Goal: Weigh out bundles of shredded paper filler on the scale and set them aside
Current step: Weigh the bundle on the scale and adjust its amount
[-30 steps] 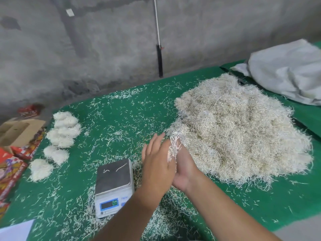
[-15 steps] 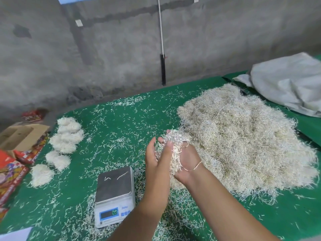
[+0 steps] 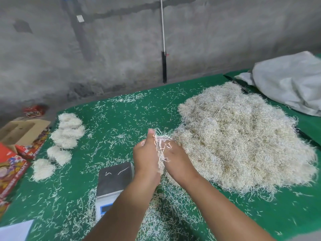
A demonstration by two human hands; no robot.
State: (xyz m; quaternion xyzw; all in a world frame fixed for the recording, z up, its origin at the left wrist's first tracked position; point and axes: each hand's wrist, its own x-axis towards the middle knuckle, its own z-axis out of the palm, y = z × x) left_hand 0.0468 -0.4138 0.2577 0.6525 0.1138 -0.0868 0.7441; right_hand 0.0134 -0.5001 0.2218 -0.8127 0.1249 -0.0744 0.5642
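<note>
A big heap of cream shredded paper point(image 3: 239, 140) covers the right half of the green table point(image 3: 121, 119). My left hand point(image 3: 147, 155) and my right hand point(image 3: 178, 159) are pressed palm to palm around a small wad of shreds point(image 3: 161, 146) just left of the heap. Strands stick out above and below the palms. A small digital scale point(image 3: 114, 180) with a bare steel pan sits under my left forearm, which hides part of its display. Several finished white bundles point(image 3: 67, 131) lie in a row at the far left.
Loose shreds litter the green cloth. Red printed cartons point(image 3: 12, 169) and an open brown box point(image 3: 20, 129) sit at the left edge. A grey cloth sack point(image 3: 288, 82) lies at the back right. A white sheet point(image 3: 15, 230) is at the near left corner. A concrete wall stands behind.
My hands have drawn a wad out of the heap's left edge and closed flat together on it, shifting slightly left toward the scale. The camera has tilted down.
</note>
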